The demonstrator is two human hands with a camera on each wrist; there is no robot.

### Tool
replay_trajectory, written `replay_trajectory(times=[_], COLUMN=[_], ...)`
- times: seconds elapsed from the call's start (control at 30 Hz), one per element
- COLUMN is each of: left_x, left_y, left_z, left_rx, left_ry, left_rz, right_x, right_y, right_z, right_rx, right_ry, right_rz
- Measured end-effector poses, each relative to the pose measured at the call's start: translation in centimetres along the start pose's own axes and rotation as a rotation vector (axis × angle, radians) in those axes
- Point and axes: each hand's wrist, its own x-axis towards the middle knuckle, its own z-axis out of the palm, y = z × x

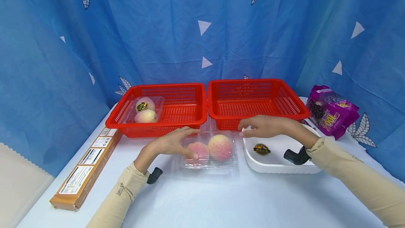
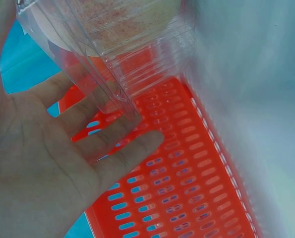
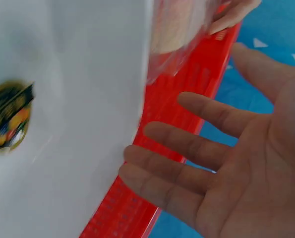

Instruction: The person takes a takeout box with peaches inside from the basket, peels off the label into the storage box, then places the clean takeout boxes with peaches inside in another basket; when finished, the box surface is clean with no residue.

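Note:
A clear plastic box [image 1: 234,154] with two pink-and-yellow peaches [image 1: 219,147] lies on the table in front of the red baskets. My left hand [image 1: 174,143] is at its left side, thumb over the box; in the left wrist view the fingers [image 2: 112,139] look fairly straight by the clear wall. My right hand [image 1: 261,126] hovers over the back left rim of a white tray [image 1: 281,168], its fingers [image 3: 172,168] extended and holding nothing in the right wrist view. A dark oval sticker [image 1: 262,149] with fruit on it shows inside the tray.
The left red basket [image 1: 180,110] holds another clear box with two peaches [image 1: 146,116], one bearing a dark sticker. Beside it stands the right red basket [image 1: 246,106]. A purple snack bag [image 1: 332,112] is at right; a long brown carton [image 1: 85,168] lies at left.

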Motion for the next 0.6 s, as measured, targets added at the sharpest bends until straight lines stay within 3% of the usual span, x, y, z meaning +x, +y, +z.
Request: replay_trajectory(times=[0.37,0.6], left_x=[0.0,0.0], left_y=[0.2,0.1], left_z=[0.0,0.0], left_rx=[0.005,0.006], left_ry=[-0.002,-0.002], left_rz=[-0.008,0.002], right_x=[3.2,5.5], right_y=[-2.3,-2.8], right_z=[0.3,0.4], right_rx=[0.09,0.107], right_ry=[-0.065,-0.141], right_rz=[-0.097,-0.074])
